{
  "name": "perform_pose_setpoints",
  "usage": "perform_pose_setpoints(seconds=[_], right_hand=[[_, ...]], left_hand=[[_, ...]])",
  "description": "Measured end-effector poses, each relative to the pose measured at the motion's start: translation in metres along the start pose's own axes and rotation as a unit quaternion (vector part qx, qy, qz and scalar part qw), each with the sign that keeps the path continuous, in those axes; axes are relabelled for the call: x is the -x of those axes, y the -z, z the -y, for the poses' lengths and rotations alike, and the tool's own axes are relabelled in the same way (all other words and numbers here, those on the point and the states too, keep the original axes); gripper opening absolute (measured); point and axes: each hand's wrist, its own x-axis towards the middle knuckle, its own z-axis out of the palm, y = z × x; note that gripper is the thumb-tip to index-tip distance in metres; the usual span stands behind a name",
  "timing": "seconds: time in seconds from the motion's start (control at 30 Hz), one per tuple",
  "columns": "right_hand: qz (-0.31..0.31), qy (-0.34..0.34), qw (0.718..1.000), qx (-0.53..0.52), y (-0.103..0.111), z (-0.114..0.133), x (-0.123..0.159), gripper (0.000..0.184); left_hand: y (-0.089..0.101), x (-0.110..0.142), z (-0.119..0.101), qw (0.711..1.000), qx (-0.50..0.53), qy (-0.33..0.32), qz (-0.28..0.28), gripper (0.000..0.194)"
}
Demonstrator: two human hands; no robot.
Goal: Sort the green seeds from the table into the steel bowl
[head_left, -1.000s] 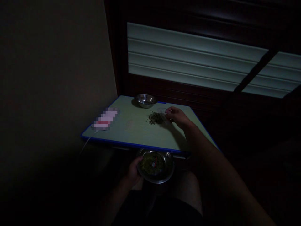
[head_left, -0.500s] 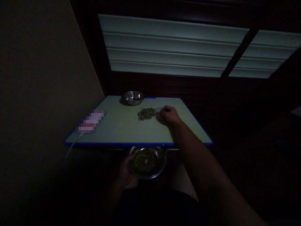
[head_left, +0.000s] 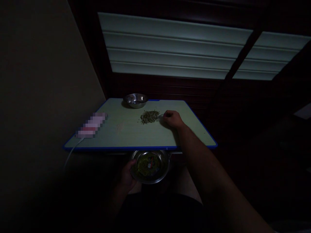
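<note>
Below the table's front edge, my left hand (head_left: pixel 128 174) is closed on the left rim of a steel bowl (head_left: pixel 166 169). In that bowl lies a green mass, perhaps a bag of beans, with a small white, black and red label (head_left: pixel 150 161). Over the tabletop, the fingers of my right hand (head_left: pixel 173 118) are pinched on a clear piece of plastic (head_left: pixel 160 117), whose exact shape is hard to make out. Its edge meets the right side of a loose pile of small brownish-green grains (head_left: pixel 149 117) spread on the table.
A second steel bowl (head_left: pixel 136 101) stands at the back left of the pale green, blue-edged table (head_left: pixel 136 137). At the left edge lies a blurred-out phone-like object (head_left: pixel 91 125) with a white cable (head_left: pixel 70 153). A wall rises at left; dark slatted panels stand behind.
The view has swung right, so the table appears farther left. My right hand has drawn the clear plastic piece to the right of the grains, which lie more spread out. My left hand still holds its bowl.
</note>
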Motion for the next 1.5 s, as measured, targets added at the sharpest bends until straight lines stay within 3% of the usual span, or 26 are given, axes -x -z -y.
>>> perform_pose_setpoints(seconds=[0.4, 0.93, 1.3, 1.5], right_hand=[[0.004, 0.037, 0.998, -0.045, -0.0051, -0.0022, -0.0005, 0.012], [0.002, 0.03, 0.999, -0.023, -0.0057, 0.0022, 0.0006, 0.013], [0.004, 0.02, 0.999, -0.029, -0.0059, 0.0037, 0.0007, 0.011], [0.006, 0.029, 0.998, -0.052, -0.0064, 0.0023, 0.0007, 0.014]], left_hand=[[-0.0035, 0.0038, -0.0001, 1.0, -0.008, -0.004, 0.011, 0.018], [-0.0025, 0.0034, -0.0031, 1.0, 0.005, 0.009, -0.002, 0.012], [0.0056, -0.0041, 0.0013, 1.0, -0.012, -0.001, 0.019, 0.021], [-0.0004, 0.0017, -0.0015, 1.0, -0.007, 0.004, 0.003, 0.015]])
